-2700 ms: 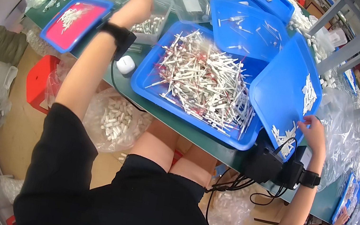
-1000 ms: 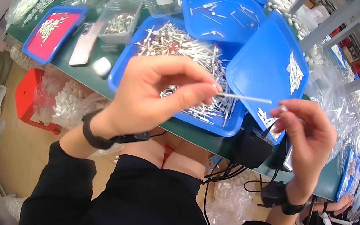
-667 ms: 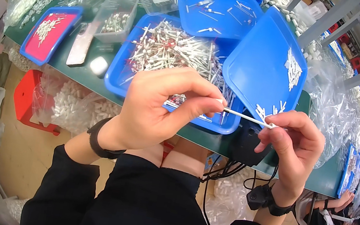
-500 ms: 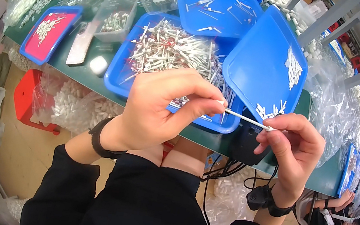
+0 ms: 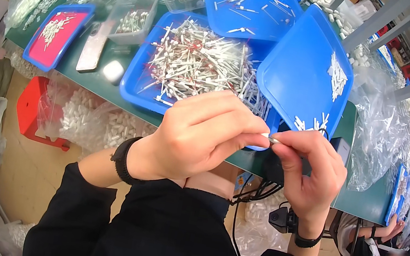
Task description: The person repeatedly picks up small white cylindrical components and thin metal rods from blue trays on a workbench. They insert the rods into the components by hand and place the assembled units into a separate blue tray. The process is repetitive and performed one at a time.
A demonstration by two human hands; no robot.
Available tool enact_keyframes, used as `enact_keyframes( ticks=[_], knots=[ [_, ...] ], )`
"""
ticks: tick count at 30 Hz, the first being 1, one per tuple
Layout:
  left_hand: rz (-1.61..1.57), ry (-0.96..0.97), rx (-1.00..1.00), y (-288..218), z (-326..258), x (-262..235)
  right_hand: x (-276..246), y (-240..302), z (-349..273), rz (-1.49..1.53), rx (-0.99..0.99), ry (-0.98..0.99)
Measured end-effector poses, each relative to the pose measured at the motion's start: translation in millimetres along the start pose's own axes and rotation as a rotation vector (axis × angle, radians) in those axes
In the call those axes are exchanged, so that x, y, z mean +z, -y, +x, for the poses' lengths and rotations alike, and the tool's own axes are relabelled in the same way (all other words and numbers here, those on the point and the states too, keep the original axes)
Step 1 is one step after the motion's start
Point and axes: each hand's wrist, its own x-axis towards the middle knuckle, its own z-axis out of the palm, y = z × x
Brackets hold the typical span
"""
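Left hand (image 5: pixel 198 132) and right hand (image 5: pixel 310 168) pinch a thin white stick (image 5: pixel 271 138) between them, fingers hiding nearly all of it.

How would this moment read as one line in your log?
left hand: pinching thin white stick | right hand: pinching same stick | behind: blue tray of sticks

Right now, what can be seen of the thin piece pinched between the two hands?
Only a short stretch of the thin piece shows: pale, slender, rod-like, lying roughly level. The left hand pinches one end between thumb and fingers, the right hand the other, and the fingertips nearly meet over it. It is held above the near edge of the green table. Its material and ends are hidden.
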Motion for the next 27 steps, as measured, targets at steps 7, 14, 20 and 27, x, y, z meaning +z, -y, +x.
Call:
enact_keyframes(
  ticks=[7,14,20,27],
  knots=[
    [-0.019,-0.01,-0.021,3.3,-4.6,1.0,1.0,-10.2,-0.5,0.111,0.012,0.13],
    [0.343,0.188,-0.214,83.3,6.7,-43.6,-39.1,-86.7,17.3,-0.014,0.45,-0.059],
    [0.739,0.291,-0.759,191.6,18.1,-145.9,-79.7,-200.3,-24.2,-0.474,0.579,0.278],
    [0.819,0.505,-0.652,268.9,-15.0,-158.9,-52.0,-235.3,-37.0,-0.613,0.62,0.375]
  ],
)
